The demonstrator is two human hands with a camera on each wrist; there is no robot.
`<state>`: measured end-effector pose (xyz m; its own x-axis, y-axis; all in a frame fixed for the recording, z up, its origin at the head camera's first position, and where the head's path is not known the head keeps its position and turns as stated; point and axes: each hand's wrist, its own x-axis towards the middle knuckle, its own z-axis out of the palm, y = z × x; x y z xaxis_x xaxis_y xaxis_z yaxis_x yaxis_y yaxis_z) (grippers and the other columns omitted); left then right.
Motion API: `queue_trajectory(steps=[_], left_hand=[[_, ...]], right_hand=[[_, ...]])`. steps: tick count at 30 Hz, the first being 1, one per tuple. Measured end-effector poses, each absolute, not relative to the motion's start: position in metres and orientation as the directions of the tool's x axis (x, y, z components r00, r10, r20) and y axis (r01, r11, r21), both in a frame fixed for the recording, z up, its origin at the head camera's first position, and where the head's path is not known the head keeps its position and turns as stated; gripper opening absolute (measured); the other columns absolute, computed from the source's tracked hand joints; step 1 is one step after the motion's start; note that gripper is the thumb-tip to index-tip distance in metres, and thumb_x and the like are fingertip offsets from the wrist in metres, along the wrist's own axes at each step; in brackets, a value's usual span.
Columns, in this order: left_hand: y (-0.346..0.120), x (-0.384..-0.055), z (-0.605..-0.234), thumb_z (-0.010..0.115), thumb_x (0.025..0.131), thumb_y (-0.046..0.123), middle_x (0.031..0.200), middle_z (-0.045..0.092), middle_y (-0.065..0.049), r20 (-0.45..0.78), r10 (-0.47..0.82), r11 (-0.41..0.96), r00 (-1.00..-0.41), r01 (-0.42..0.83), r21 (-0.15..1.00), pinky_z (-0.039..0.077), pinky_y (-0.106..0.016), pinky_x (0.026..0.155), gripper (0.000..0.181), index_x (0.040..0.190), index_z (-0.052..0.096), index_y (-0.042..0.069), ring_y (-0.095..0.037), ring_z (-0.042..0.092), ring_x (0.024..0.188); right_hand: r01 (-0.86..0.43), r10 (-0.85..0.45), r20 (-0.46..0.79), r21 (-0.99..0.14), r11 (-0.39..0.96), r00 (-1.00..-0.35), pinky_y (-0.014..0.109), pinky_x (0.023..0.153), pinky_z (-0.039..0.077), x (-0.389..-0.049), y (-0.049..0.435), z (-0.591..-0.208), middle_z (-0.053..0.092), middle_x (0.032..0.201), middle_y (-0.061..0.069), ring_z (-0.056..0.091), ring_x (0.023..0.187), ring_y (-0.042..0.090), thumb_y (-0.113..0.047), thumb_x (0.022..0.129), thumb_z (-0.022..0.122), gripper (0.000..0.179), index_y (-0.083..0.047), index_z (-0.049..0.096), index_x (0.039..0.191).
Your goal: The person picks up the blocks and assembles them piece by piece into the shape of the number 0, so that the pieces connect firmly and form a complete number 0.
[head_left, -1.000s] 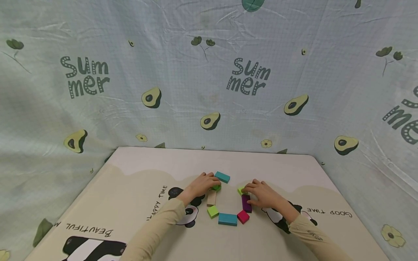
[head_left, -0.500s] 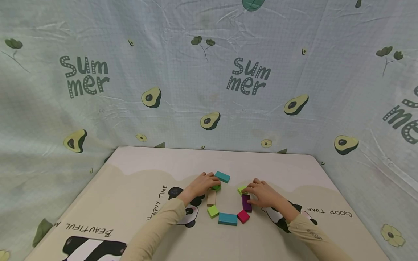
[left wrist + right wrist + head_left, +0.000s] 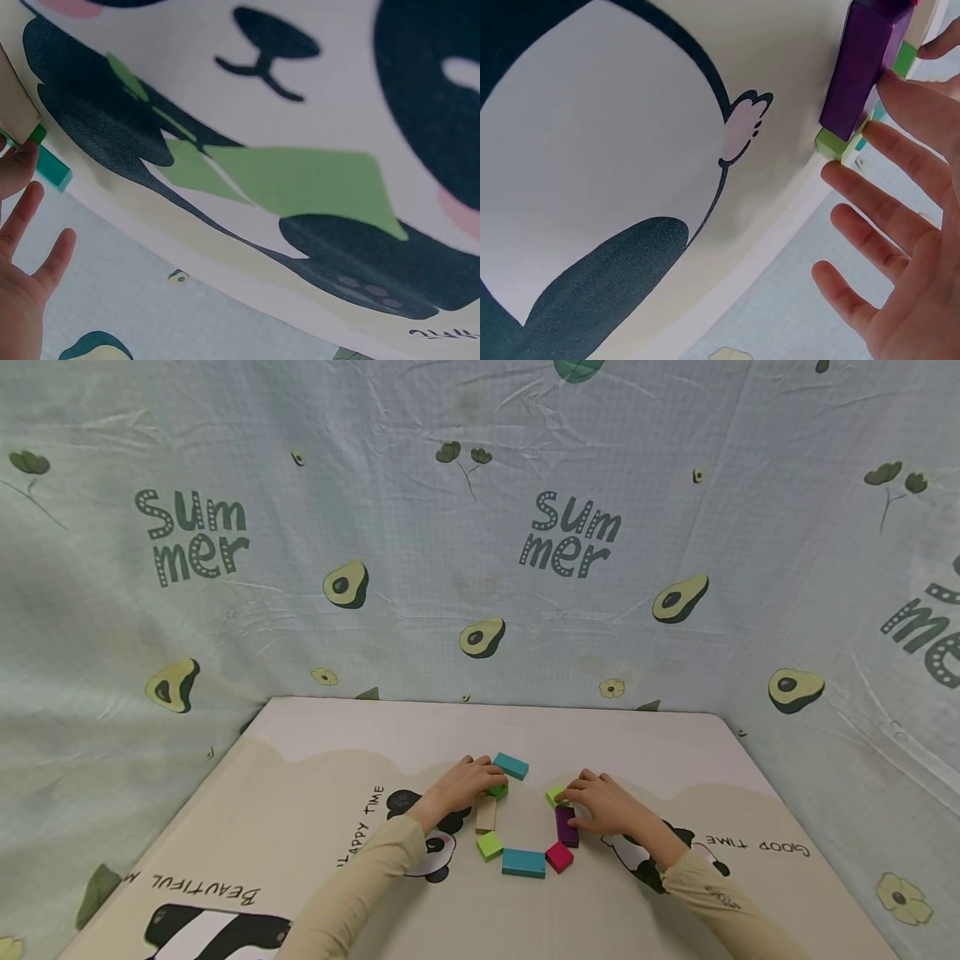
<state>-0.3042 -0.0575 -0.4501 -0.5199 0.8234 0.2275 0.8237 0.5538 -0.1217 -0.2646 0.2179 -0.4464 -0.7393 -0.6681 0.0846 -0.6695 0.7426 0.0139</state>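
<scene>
In the head view my left hand (image 3: 461, 785) holds a green block (image 3: 498, 792) by its fingertips, which partly cover it. A natural wood block (image 3: 486, 816) lies right by that block, and a teal block (image 3: 511, 766) just beyond. My right hand (image 3: 609, 807) reaches in from the other side. Its fingertips touch a lime block (image 3: 831, 144), while the thumb rests against a purple block (image 3: 864, 71). The remaining right fingers are extended and spread in the right wrist view. Nearer the person are a lime block (image 3: 489, 846), a teal block (image 3: 523, 863) and a red block (image 3: 558, 857).
The blocks form an open ring on a pale table mat (image 3: 300, 802) printed with pandas and lettering. Behind the table's far edge hangs a light curtain (image 3: 420, 527) with avocado and "summer" prints. It also runs along both sides.
</scene>
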Motion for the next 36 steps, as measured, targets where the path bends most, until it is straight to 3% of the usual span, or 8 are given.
queue_trajectory(steps=[19, 24, 36], left_hand=[[-0.059, -0.302, -0.451, 0.061, 0.082, 0.011, 0.112, 0.062, 0.004, 0.231, 0.821, 0.557, -0.522, 0.821, -0.122, 0.042, -0.029, 0.075, 0.031, 0.113, 0.06, 0.017, -0.014, 0.052, 0.095], [-0.063, -0.301, -0.451, 0.061, 0.081, 0.009, 0.112, 0.061, 0.003, 0.266, 0.824, 0.544, -0.501, 0.83, -0.125, 0.043, -0.031, 0.075, 0.032, 0.112, 0.06, 0.016, -0.015, 0.053, 0.097], [-0.075, -0.288, -0.451, 0.051, 0.09, 0.023, 0.12, 0.057, -0.004, 0.263, 0.816, 0.55, -0.514, 0.831, -0.082, 0.043, -0.038, 0.082, 0.03, 0.118, 0.055, 0.013, -0.019, 0.051, 0.106]], right_hand=[[-0.67, -0.67, 0.085, 0.028, 0.742, -0.738, 0.033, 0.072, 0.038, -0.263, 0.218, -0.444, 0.063, 0.104, 0.0, 0.047, 0.094, 0.016, -0.033, 0.077, 0.066, 0.034, -0.02, 0.062, 0.109], [-0.668, -0.666, 0.096, 0.021, 0.744, -0.74, 0.034, 0.072, 0.038, -0.262, 0.219, -0.446, 0.063, 0.103, 0.0, 0.047, 0.094, 0.016, -0.033, 0.077, 0.066, 0.034, -0.02, 0.062, 0.109], [-0.653, -0.646, 0.117, -0.029, 0.757, -0.754, 0.036, 0.074, 0.038, -0.261, 0.22, -0.446, 0.061, 0.105, 0.0, 0.046, 0.094, 0.017, -0.032, 0.077, 0.067, 0.037, -0.019, 0.06, 0.111]])
